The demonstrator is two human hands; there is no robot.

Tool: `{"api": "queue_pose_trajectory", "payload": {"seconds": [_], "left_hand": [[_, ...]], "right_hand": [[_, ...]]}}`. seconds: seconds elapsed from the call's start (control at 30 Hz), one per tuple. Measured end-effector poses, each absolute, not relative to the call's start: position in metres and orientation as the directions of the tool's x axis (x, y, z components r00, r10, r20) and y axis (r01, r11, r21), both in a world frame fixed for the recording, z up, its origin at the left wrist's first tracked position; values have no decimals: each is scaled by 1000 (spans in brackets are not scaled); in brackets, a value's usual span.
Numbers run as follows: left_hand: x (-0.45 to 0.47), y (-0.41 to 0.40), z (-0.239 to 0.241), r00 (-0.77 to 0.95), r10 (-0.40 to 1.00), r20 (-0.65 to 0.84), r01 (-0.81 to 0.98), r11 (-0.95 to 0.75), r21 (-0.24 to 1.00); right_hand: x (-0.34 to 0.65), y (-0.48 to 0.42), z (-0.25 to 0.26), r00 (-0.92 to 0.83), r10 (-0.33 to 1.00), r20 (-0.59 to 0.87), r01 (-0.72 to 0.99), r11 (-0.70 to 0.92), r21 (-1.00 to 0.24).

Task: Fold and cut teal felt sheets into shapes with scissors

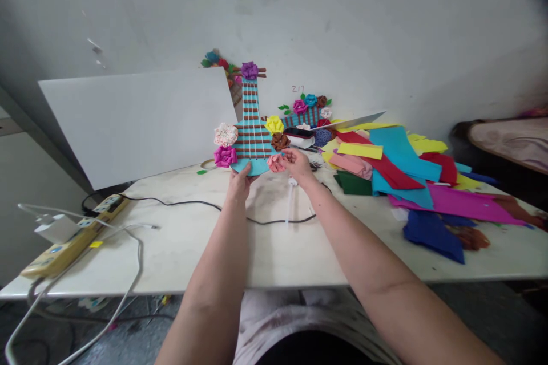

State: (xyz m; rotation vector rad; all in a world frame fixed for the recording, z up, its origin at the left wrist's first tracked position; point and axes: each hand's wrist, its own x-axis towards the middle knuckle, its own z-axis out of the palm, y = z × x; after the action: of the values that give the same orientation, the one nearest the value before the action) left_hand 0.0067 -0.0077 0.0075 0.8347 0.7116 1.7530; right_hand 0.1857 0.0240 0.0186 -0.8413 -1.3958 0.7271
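A turquoise paper guitar (252, 166) with brown stripes and white strings stands upright in front of me. My left hand (242, 182) grips its bottom edge, thumb on the front. At the guitar's lower right, my right hand (298, 166) has its fingers closed on a salmon-pink paper flower (276, 163); whether the flower is fixed there, I cannot tell. Other paper flowers edge the guitar: a white speckled one (226, 134), a magenta one (225, 156), a yellow one (274, 124) and a brown one (280, 141). A purple flower (249, 70) tops the neck.
Coloured paper sheets (402, 154) are heaped at the right. A large white board (141, 125) leans on the wall at the left. A power strip (72, 239) with cables lies at the left edge; a black cable (184, 202) crosses the table. Behind are a second flowered turquoise piece (302, 120) and a phone (298, 132).
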Motion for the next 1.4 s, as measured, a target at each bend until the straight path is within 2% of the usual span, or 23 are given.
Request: {"api": "queue_pose_trajectory", "payload": {"seconds": [0.5,0.7,1.4], "left_hand": [[7,-7,7,-226,951,214,-538,-304,786],[7,-7,7,-225,952,210,-542,-301,785],[7,-7,7,-215,953,212,-547,-297,783]], "right_hand": [[183,26,17,125,799,588,146,572,-807],[183,22,18,192,742,643,232,602,-764],[185,16,22,203,704,681,305,615,-727]]}}
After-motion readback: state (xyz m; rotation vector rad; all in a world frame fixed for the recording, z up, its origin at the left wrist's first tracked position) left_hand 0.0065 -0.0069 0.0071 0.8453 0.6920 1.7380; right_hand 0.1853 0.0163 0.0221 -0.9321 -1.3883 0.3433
